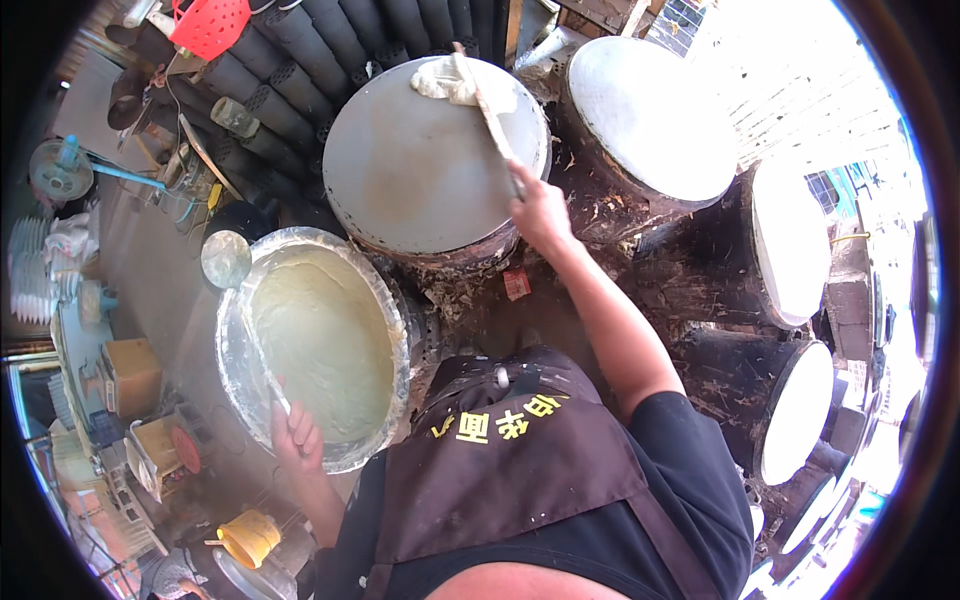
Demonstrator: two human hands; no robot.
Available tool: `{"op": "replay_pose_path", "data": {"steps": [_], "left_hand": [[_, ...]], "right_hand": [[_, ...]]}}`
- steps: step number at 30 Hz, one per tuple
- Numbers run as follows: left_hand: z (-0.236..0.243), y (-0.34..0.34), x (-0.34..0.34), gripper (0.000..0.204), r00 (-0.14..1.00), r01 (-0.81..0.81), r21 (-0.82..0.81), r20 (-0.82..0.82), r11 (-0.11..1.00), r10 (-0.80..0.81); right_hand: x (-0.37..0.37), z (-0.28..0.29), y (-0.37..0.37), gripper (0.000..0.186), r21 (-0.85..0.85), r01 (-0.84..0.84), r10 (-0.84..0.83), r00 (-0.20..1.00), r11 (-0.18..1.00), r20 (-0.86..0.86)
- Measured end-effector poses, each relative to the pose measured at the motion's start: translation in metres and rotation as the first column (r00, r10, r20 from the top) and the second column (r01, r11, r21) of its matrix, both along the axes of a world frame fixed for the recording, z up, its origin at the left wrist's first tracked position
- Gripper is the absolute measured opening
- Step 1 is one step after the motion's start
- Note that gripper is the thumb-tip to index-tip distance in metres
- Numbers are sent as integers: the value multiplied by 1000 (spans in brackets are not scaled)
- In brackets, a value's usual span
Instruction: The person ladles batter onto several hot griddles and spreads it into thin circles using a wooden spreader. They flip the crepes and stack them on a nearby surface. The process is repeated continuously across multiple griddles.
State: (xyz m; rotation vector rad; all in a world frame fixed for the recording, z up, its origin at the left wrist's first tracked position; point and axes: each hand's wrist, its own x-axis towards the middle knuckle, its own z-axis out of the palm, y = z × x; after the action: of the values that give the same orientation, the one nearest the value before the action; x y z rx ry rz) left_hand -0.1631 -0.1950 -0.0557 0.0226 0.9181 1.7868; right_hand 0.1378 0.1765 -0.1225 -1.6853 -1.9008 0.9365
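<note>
My left hand point(297, 436) is closed around the thin handle of a ladle point(226, 260). The ladle's round bowl is beyond the far left rim of a wide tub point(232, 365) holding pale, creamy batter point(325, 345). My right hand point(541, 215) grips the near end of a long, flat wooden stick point(487, 115). That stick reaches over the far part of a round grey griddle point(390, 190), beside a thick whitish lump of batter point(447, 82). A damp, brownish patch marks the griddle's middle.
More drum-shaped stoves with pale round tops point(650, 120) curve along the right side. Black perforated coal cylinders point(300, 40) are stacked behind the griddle, near a red basket point(210, 25). At lower left are a yellow scoop-like container point(248, 538) and a cardboard box point(135, 377).
</note>
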Motion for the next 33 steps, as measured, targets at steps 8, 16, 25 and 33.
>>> {"op": "replay_pose_path", "data": {"steps": [8, 16, 25, 33], "left_hand": [[4, -39, 2, 48, 982, -22, 76, 190, 997, 7], [17, -51, -3, 47, 984, -37, 48, 176, 998, 28], [26, -44, 1, 43, 995, -68, -101, 61, 993, 75], [43, -37, 43, 42, 984, -177, -99, 14, 979, 179]], "right_hand": [[10, -3, 28, 53, 87, 79, -71, 993, 993, -91], [-48, -13, 38, 54, 173, -130, 126, 992, 976, 31], [-63, -14, 46, 34, 191, -78, 68, 996, 978, 54], [-7, -71, 131, 40, 441, -84, 90, 996, 894, 7]]}}
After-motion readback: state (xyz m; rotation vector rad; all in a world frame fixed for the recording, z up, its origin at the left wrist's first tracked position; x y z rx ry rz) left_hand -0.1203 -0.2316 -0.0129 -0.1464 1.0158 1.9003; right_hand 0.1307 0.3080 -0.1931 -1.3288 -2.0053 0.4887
